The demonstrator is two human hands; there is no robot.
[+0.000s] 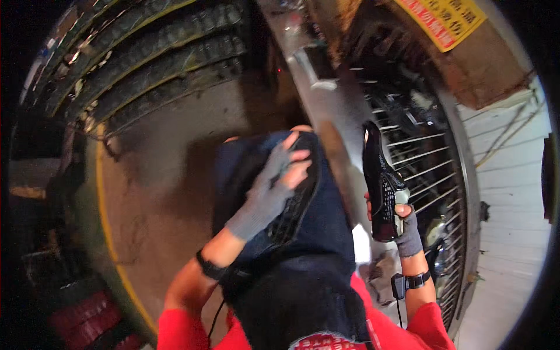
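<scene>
In my right hand (406,224), which wears a grey fingerless glove, is a black shoe upper (382,192) with a pale part at the heel. Its toe points away from me, above the edge of a metal rack. My left hand (277,181), gloved the same way, lies over my lap with its fingers curled on a long black shoe sole (294,213). Part of that sole is hidden under the hand, and its dark surface blends with my dark apron (291,291).
To the right runs a rack of metal bars (429,184) with dark shoes among them. A metal ledge (338,111) lies beside it. At the far left stand tiered shelves (169,55) of dark shoes. A yellow line (111,233) marks the floor. A yellow and red sign (446,23) hangs top right.
</scene>
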